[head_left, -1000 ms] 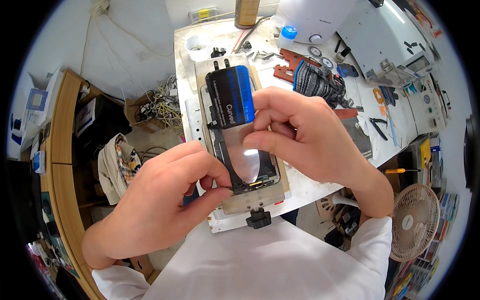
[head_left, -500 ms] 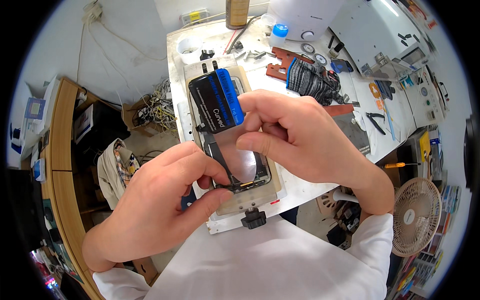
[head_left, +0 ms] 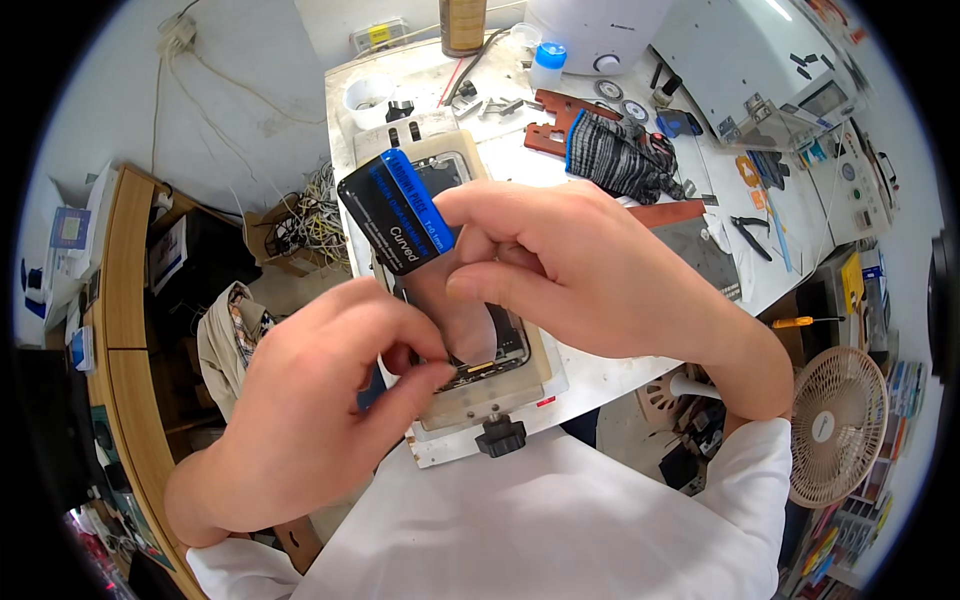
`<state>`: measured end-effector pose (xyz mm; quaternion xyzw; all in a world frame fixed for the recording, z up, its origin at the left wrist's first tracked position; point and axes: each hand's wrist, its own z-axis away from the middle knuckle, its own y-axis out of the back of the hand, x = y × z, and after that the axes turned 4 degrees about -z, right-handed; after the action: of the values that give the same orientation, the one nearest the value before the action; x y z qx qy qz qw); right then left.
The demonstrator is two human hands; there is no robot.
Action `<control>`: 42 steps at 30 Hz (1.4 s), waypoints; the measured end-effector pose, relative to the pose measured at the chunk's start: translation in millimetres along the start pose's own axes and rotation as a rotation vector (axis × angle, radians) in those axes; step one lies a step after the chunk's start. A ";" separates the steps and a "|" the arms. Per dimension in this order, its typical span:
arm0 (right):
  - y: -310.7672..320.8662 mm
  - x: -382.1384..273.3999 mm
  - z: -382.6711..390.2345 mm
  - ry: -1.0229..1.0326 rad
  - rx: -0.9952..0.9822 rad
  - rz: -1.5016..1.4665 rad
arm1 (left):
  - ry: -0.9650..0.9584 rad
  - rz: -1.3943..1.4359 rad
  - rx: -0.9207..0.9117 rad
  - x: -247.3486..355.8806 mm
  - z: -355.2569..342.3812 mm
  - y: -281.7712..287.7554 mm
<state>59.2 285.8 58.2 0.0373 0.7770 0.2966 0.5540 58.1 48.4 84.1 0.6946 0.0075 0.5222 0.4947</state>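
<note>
A smartphone with its inside exposed lies in a clear clamp holder with a black knob. My right hand grips a thin metal pry card, its thumb and fingers closed on the card's side. The card's black and blue labelled end points to the far left. Its bare, rounded metal end reaches down over the phone's near part. My left hand is closed in a pinch at the phone's near left corner. What sits between those fingertips is hidden.
Beyond the holder stand a white cup, a blue-capped bottle and a brown can. At the right lie a grey knitted glove, a reddish-brown plate and black pliers. A fan stands lower right.
The pry card has turned so its labelled end swings left, past the phone's left edge. My left fingers remain pinched at the near corner, slightly shifted. The whole view has shifted a little.
</note>
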 end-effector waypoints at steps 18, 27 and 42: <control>3.1 -4.7 -1.8 -0.036 0.034 0.059 | 0.135 0.469 0.248 -17.0 -27.7 13.5; 23.3 45.2 39.3 -0.256 0.563 0.143 | 0.078 0.563 0.249 -21.4 -27.0 9.2; -11.8 123.3 74.0 -0.289 0.295 0.426 | 0.106 0.573 0.171 -35.0 -23.3 16.1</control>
<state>80.5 354.9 -66.7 0.3216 0.6995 0.2816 0.5727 17.0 37.6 69.3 0.6792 -0.1191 0.6737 0.2657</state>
